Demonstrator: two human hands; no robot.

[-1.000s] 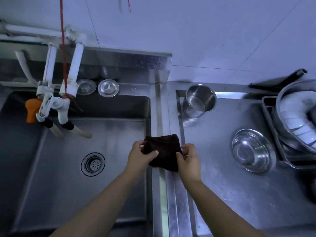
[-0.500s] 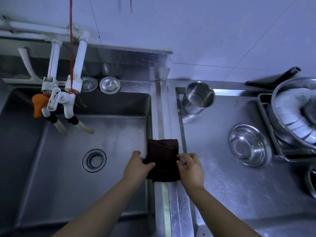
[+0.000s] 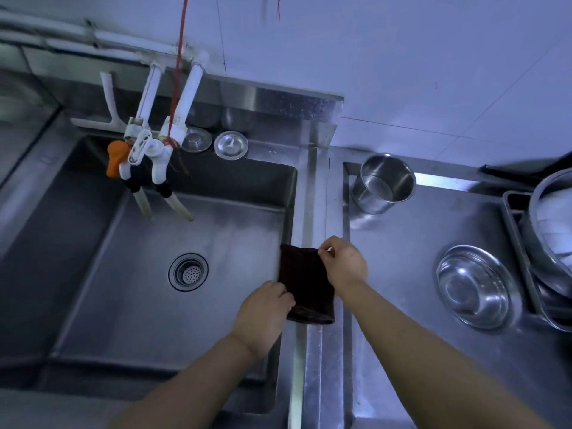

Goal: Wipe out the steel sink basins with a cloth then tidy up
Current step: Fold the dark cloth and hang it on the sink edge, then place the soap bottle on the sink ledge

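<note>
A dark folded cloth lies draped over the steel divider between the left sink basin and the right steel basin. My left hand pinches the cloth's near left corner. At the cloth's far right corner, my right hand grips it with the fingertips. The left basin has a round drain strainer in its floor.
White taps with an orange fitting hang over the left basin's far side. Two drain plugs rest on the back ledge. A steel pot and a steel bowl stand in the right basin. A rack with stacked dishes fills the far right.
The cloth went from held up between both hands to spread flat over the divider. My right hand moved to its far corner, my left hand to its near corner.
</note>
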